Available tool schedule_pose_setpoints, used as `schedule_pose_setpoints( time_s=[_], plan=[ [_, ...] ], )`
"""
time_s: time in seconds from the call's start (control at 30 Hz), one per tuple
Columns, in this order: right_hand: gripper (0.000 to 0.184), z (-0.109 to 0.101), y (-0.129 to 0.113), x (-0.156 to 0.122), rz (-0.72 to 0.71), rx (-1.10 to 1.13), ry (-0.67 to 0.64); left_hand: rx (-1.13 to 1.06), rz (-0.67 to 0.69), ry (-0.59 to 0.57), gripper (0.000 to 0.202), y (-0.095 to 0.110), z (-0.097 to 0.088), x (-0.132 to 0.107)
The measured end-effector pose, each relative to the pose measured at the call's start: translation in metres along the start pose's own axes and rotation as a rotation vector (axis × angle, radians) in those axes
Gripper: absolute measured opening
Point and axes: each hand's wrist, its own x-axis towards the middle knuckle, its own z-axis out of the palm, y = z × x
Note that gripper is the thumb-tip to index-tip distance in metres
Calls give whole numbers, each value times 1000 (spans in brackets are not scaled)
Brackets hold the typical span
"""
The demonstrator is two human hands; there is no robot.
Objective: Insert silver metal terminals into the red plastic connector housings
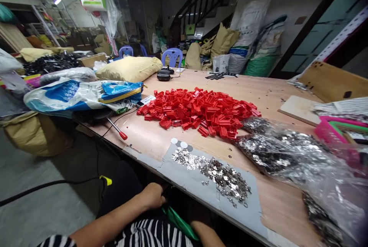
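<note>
My left hand (152, 196) rests low by my lap, just under the table's near edge, fingers curled against a green object (178, 222) whose grip I cannot make out. My right forearm (207, 235) reaches under the table and its hand is hidden. On the wooden table (161, 139) lies a large heap of red plastic pieces (201, 111). In front of me, small silver metal parts (218, 176) are scattered over a grey sheet (189, 181).
A clear plastic bag of metal parts (287, 151) lies at the right, next to a pink basket (336, 132). Blue-white sacks (80, 93), a yellow sack (129, 68), a red-tipped tool (117, 129) and a black device (164, 74) sit at the left and back.
</note>
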Motion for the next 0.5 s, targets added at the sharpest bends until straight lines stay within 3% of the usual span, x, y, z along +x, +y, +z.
schedule_pose_setpoints(
  time_s=[0.07,0.1,0.17,0.2,0.23,0.27,0.33,0.4,0.5],
  plan=[
    [52,0,-7,6,-2,-7,-14,-25,21,-48,32,2,-16,-19],
    [53,0,-11,9,-14,-11,-13,-92,94,-80,32,4,-28,-27],
    [52,0,-16,14,-51,-14,-2,-305,203,-156,30,7,-57,-33],
    [50,0,-18,17,-69,-16,1,-405,193,-128,30,8,-73,-31],
    [48,0,-19,19,-79,-17,-2,-467,166,-19,32,9,-88,-25],
    [46,-1,-20,21,-85,-17,-10,-465,134,184,32,9,-103,-15],
    [44,-1,-19,22,-90,-10,-25,-279,36,696,33,7,-126,11],
    [42,-4,-18,19,-98,3,-7,-203,-3,849,44,3,-140,41],
    [40,-10,-17,2,-106,40,44,-138,-46,889,51,-5,-149,78]
  ],
)
